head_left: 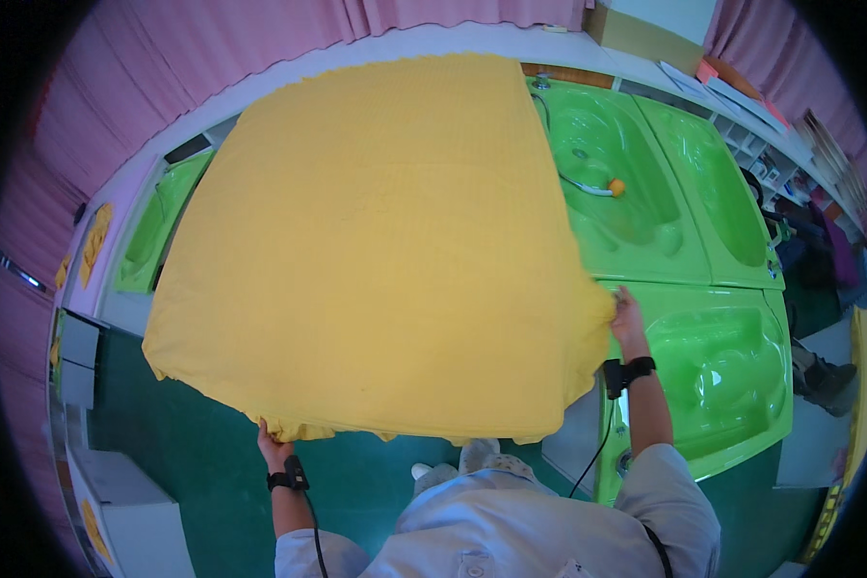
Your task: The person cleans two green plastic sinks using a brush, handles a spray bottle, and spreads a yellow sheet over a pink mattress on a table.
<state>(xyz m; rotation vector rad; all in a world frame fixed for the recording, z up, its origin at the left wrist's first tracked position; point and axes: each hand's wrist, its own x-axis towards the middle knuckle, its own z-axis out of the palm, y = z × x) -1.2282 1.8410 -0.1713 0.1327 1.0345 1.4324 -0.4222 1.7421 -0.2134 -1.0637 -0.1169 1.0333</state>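
A large yellow fitted sheet (376, 241) with a gathered, ruffled edge spreads over a wide, flat shape in front of me. What lies under it is hidden. At its near left edge, my left hand (274, 447) is closed on the ruffled hem. My right hand (628, 320) grips a bunched part of the sheet's right side, beside the green tubs. The fingers of both hands are partly covered by the fabric. The sheet's top looks mostly smooth, with loose folds around its right side.
Bright green tubs stand on the right: one with a shower hose (588, 189), a narrower tub (713, 183), and a nearer tub (713, 385). Another green tub (154, 226) sits at the left. A cardboard box (643, 40) rests on the back ledge. Pink curtains (212, 43) hang behind.
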